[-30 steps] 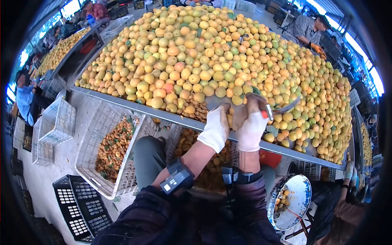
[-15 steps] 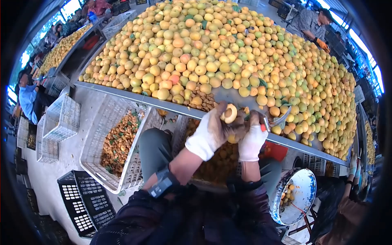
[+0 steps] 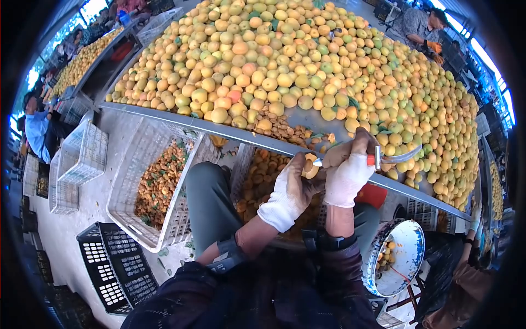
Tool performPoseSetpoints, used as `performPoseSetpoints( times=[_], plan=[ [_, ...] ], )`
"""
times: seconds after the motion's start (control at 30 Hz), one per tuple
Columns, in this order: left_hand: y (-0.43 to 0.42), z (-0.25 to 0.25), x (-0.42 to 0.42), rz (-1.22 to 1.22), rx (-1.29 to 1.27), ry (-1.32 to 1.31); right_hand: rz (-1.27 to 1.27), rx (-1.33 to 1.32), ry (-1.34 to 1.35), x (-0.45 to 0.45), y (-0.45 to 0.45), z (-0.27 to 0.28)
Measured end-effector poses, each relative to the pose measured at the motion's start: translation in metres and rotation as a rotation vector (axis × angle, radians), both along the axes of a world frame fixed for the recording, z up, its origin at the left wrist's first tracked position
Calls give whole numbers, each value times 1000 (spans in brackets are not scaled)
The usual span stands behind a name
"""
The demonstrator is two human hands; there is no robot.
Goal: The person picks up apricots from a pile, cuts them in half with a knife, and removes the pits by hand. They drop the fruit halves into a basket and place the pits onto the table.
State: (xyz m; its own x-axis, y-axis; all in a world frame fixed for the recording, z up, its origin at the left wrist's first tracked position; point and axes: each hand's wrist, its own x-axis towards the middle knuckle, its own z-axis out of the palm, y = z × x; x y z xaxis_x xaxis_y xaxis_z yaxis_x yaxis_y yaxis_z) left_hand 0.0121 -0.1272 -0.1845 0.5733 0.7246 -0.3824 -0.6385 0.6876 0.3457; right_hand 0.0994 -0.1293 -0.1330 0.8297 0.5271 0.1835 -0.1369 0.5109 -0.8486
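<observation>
Apricot-like fruits (image 3: 246, 66) are heaped on a metal-edged table (image 3: 219, 130). My left hand (image 3: 290, 192), in a white glove with stained fingers, holds a cut piece of fruit (image 3: 310, 166) just in front of the table edge. Beside it, my right hand (image 3: 350, 170), gloved too, is closed round a red-handled knife (image 3: 397, 158) whose curved blade points right. A small light tip shows between the hands, at the fruit. Brown pits (image 3: 282, 129) lie on the table near the edge. Below my hands a crate (image 3: 241, 170) holds fruit pieces.
To the left a white crate (image 3: 125, 186) holds scraps, with a black crate (image 3: 118, 266) below it. A white bucket (image 3: 411, 241) with some fruit is at the lower right. Co-workers sit at the far left (image 3: 37, 129) and back right (image 3: 419, 27); another's arm shows at the right.
The opened fruit has stayed in my left hand while its hold on it shifted. My right hand has risen slightly, and the knife blade has swung outward to the right. More pits show on the table.
</observation>
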Motion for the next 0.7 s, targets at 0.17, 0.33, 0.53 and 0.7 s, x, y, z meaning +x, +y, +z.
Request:
performPoseSetpoints(
  times=[0.17, 0.33, 0.53, 0.7],
  plan=[
    [1, 2, 17, 124, 77, 67, -315, -44, -438, 8, 17, -12],
    [23, 25, 30, 52, 193, 197, 306, 172, 236, 31, 28, 5],
    [70, 35, 36, -13, -14, 86, 307, 137, 480, 47, 63, -5],
    [119, 23, 24, -104, 525, 478, 270, -167, -96, 58, 63, 9]
  ],
)
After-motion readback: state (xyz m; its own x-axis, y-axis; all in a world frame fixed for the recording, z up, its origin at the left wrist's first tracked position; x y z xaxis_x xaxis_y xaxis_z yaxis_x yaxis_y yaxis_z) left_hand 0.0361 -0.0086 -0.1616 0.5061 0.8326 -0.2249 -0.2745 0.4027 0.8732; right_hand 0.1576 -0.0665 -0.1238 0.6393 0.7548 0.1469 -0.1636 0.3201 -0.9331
